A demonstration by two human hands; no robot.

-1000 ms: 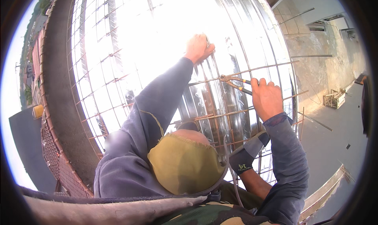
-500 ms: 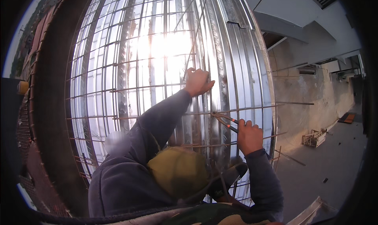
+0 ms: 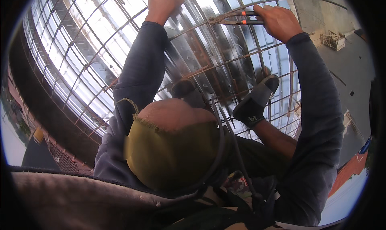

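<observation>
Seen from above, a person's right hand [image 3: 279, 24] is curled around the dark, orange-banded handles of a pair of pincers [image 3: 235, 22], its fingers gripping them while the two handles stand slightly apart. The pincers are in the upper middle of the view, pointing left, their head meeting a thin steel rod [image 3: 189, 32] in a grid; whether the jaws are shut there is too small to tell. The left hand [image 3: 163, 4] reaches up to the top edge, thumb spread from the palm; the other fingers are largely cut off, so their grip cannot be told. Beneath the grid lies shiny ribbed metal sheeting [image 3: 179, 61]. Lower down are a dark-socked foot [image 3: 255, 103] and a yellow-green cloth [image 3: 169, 157].
</observation>
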